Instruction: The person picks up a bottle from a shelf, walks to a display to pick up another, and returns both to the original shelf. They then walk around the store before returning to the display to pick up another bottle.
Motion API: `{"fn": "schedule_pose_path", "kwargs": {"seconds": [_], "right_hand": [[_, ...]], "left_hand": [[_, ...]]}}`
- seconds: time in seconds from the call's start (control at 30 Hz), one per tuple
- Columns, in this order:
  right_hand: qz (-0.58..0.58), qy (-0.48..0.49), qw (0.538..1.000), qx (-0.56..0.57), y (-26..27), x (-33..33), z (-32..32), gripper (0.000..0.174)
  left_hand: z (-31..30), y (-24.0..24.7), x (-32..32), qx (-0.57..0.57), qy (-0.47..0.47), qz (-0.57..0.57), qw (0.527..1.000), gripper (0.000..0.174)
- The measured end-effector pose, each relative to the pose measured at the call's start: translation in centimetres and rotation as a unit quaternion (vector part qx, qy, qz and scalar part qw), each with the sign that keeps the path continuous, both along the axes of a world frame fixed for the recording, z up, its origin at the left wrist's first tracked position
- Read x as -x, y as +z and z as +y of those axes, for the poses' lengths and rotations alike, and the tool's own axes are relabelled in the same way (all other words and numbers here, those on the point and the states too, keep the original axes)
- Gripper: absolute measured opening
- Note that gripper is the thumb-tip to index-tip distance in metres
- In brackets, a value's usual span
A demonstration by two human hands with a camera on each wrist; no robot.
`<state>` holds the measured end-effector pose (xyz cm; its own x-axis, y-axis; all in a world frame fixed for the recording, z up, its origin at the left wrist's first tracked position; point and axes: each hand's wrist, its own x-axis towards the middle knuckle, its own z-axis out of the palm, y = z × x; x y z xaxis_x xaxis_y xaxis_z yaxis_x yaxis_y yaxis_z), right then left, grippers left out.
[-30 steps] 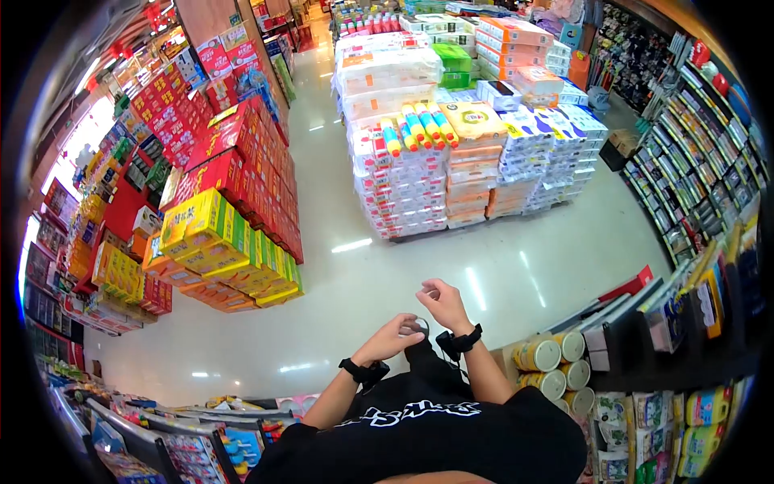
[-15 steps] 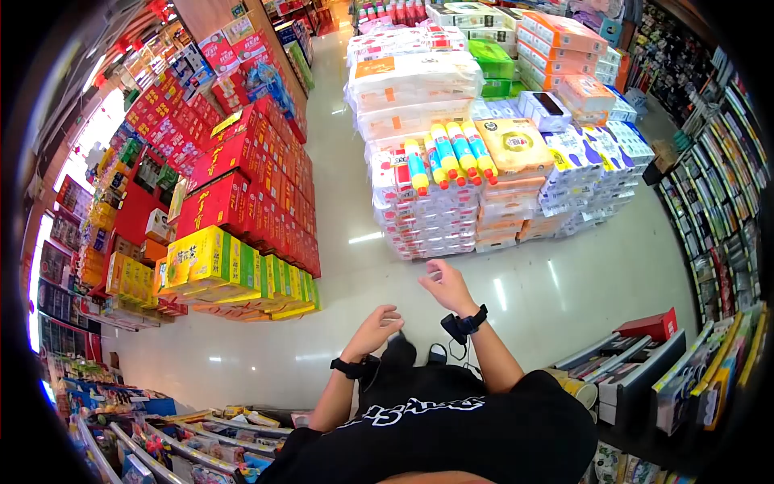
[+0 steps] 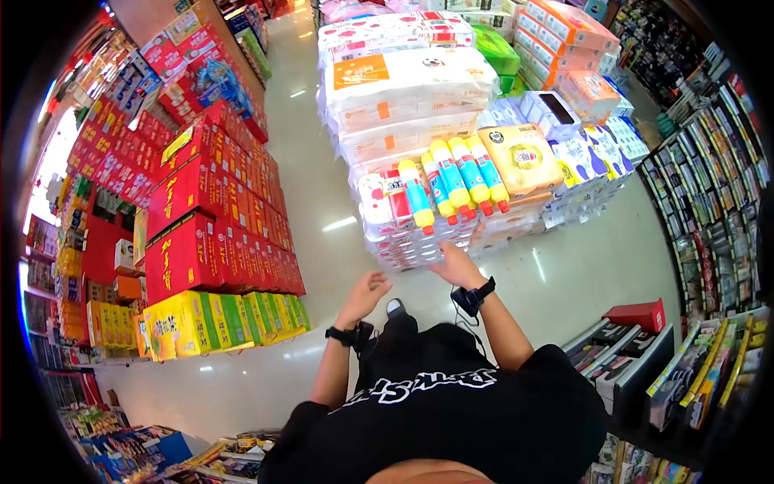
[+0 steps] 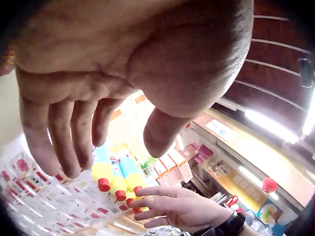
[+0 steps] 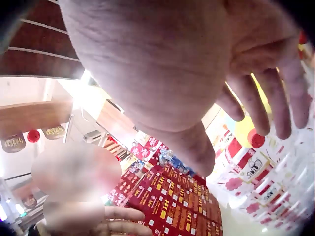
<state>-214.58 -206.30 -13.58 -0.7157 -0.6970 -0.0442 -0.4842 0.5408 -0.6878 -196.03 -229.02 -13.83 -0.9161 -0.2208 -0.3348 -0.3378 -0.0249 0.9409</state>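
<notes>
In the head view several yellow bottles (image 3: 416,198) with blue labels and red caps lie side by side on a stack of plastic-wrapped tissue packs (image 3: 385,234). My right hand (image 3: 457,264) reaches toward the stack's front edge, just short of the caps, and holds nothing. Its fingers look extended in the right wrist view. Lower and to the left, my left hand (image 3: 364,297) hovers over the floor with loosely bent fingers and nothing in it. The left wrist view shows the bottle caps (image 4: 103,184) beyond its fingers.
Red boxes (image 3: 181,258) and yellow-green boxes (image 3: 173,327) are piled on the left across an aisle (image 3: 322,202). An orange-yellow tissue pack (image 3: 522,161) sits right of the bottles, with a dark phone-like object (image 3: 558,109) behind. Shelves (image 3: 621,363) stand at the lower right.
The view has moved closer to the tissue stack and bottles. My right hand has stretched forward toward the bottles. My left hand has also risen a little in view, still holding nothing.
</notes>
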Motion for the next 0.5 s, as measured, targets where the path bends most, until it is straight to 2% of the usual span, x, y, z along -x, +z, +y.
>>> {"fn": "schedule_pose_path", "kwargs": {"seconds": [0.13,0.17,0.27,0.3,0.33,0.37,0.4,0.43,0.47,0.5], "right_hand": [[-0.045,-0.053,0.998,-0.01,1.0,2.5,-2.7,0.068],[-0.065,-0.061,0.996,-0.02,1.1,3.0,-3.2,0.066],[-0.091,-0.079,0.993,-0.006,1.2,4.6,-4.4,0.058],[-0.121,-0.069,0.99,0.001,1.7,5.3,-4.7,0.057],[-0.146,-0.057,0.988,0.009,2.1,6.3,-5.0,0.056],[-0.132,-0.067,0.989,0.022,0.0,6.8,-5.5,0.054],[-0.049,-0.039,0.994,0.093,-4.4,7.7,-6.1,0.047],[-0.047,-0.065,0.991,0.104,-5.7,8.0,-6.4,0.047],[-0.039,-0.073,0.994,0.073,-7.2,8.3,-6.8,0.049],[-0.053,-0.067,0.995,0.041,-7.7,8.6,-7.0,0.053]], "left_hand": [[-2.0,1.5,7.7,0.053,-0.072,0.004,0.996,0.05],[-2.2,1.6,9.3,0.079,-0.088,0.049,0.992,0.049],[-1.8,4.9,14.0,0.233,-0.122,0.152,0.953,0.046],[-1.6,6.5,15.6,0.22,-0.133,0.129,0.958,0.044],[-1.8,5.7,17.2,0.269,-0.152,0.129,0.942,0.044],[-2.1,4.3,18.6,0.318,-0.169,0.132,0.923,0.044],[-2.2,3.2,20.2,0.368,-0.185,0.139,0.901,0.044],[-2.2,2.6,21.1,0.42,-0.191,0.153,0.874,0.042],[-2.3,1.0,22.3,0.438,-0.203,0.129,0.866,0.043],[-2.1,0.9,23.2,0.47,-0.245,0.058,0.846,0.045]]}}
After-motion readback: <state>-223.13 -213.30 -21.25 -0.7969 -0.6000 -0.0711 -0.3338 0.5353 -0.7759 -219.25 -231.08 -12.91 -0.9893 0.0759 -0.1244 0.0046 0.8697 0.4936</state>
